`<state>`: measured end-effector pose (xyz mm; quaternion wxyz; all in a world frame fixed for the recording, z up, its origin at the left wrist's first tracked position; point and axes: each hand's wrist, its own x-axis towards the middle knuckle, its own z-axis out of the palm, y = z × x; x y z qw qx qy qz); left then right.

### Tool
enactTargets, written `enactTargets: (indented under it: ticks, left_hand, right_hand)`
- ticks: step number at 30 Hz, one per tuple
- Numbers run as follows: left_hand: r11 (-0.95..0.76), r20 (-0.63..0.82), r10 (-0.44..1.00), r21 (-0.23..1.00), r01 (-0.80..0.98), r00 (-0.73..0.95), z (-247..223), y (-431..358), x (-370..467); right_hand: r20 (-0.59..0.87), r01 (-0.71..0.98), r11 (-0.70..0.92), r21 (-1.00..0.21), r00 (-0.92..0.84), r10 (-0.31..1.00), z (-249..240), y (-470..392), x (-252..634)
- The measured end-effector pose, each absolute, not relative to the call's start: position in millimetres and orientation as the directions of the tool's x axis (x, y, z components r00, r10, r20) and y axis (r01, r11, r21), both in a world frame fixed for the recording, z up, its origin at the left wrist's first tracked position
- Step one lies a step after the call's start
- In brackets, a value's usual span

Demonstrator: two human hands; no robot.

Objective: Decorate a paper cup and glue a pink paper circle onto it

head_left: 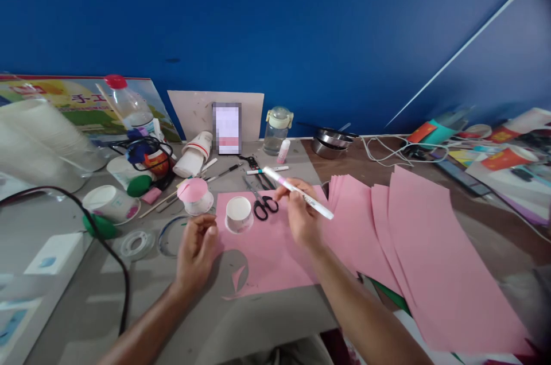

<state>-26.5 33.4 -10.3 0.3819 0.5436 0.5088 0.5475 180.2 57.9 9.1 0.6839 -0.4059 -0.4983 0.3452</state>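
My right hand [305,218] grips a white marker [317,206] with a pink band, its far end pointing up and left above a pink sheet of paper [275,256]. At the sheet's left edge my left hand [197,247] is closed, fingers curled in, and nothing shows in it. Between the hands an upside-down white paper cup [239,214] stands on the sheet. Right of the cup lie scissors [264,206] with black handles. Behind my left hand is another cup [197,204] topped with a pink paper circle [192,188]. The sheet has a round cut-out at its lower left.
Stacked pink sheets [434,250] lie on the right. A tape roll [136,244], a black cable [123,273] and paper cups [109,203] are at left. At the back stand a phone [227,127], a water bottle [276,132], a glue stick [283,151] and metal bowls [331,144].
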Motion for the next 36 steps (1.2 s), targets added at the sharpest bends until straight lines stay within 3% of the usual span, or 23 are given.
enactTargets:
  ticks: [3, 6, 10, 14, 18, 20, 22, 24, 28, 31, 36]
  left_hand:
    - [-0.213, 0.236, 0.971, 0.913, 0.348, -0.027, -16.2, 42.4, -25.0]
    - [-0.232, 0.219, 0.972, 0.868, 0.438, 0.081, -22.2, 48.4, -21.7]
    - [-0.216, 0.178, 0.976, 0.872, 0.439, 0.127, -25.0, 50.3, -18.7]
    - [-0.212, 0.149, 0.972, 0.892, 0.399, 0.183, -22.1, 49.2, -18.6]
    - [-0.221, 0.155, 0.967, 0.908, 0.356, 0.203, -25.0, 48.7, -21.6]
    - [-0.218, 0.156, 0.967, 0.915, 0.339, 0.201, -28.6, 48.9, -23.5]
    - [-0.210, 0.150, 0.967, 0.926, 0.314, 0.205, -31.4, 49.1, -24.8]
    - [-0.200, 0.141, 0.966, 0.939, 0.280, 0.216, -32.2, 49.0, -24.7]
    - [-0.149, 0.107, 0.975, 0.966, 0.212, 0.197, -30.4, 48.3, -22.4]
    - [-0.142, 0.100, 0.979, 0.960, 0.241, 0.177, -29.6, 49.3, -22.5]
    - [-0.224, 0.141, 0.961, 0.903, 0.367, 0.239, -29.0, 52.8, -24.5]
  right_hand:
    - [0.470, 0.353, 0.368, -0.860, 0.270, 0.840, 0.2, 73.9, 195.8]
    - [0.515, 0.681, 0.294, -0.670, 0.141, 0.846, -13.0, 82.5, 202.0]
    - [0.445, 0.883, 0.118, -0.454, 0.109, 0.889, -23.2, 85.2, 204.0]
    - [0.371, 0.921, 0.037, -0.387, 0.118, 0.921, -28.5, 84.6, 205.5]
    - [0.254, 0.913, -0.034, -0.406, 0.149, 0.956, -33.2, 86.1, 207.8]
    - [0.262, 0.901, -0.045, -0.431, 0.173, 0.949, -30.9, 86.6, 207.7]
    - [0.370, 0.874, 0.032, -0.486, 0.173, 0.913, -24.5, 85.3, 205.4]
    - [0.490, 0.803, 0.218, -0.555, 0.104, 0.866, -15.9, 81.6, 200.5]
    - [0.524, 0.583, 0.514, -0.630, -0.170, 0.835, -5.3, 70.5, 186.4]
    - [0.508, 0.559, 0.579, -0.593, -0.298, 0.808, -7.4, 66.0, 179.6]
    - [0.403, 0.617, 0.537, -0.575, -0.357, 0.843, -12.7, 67.1, 178.1]
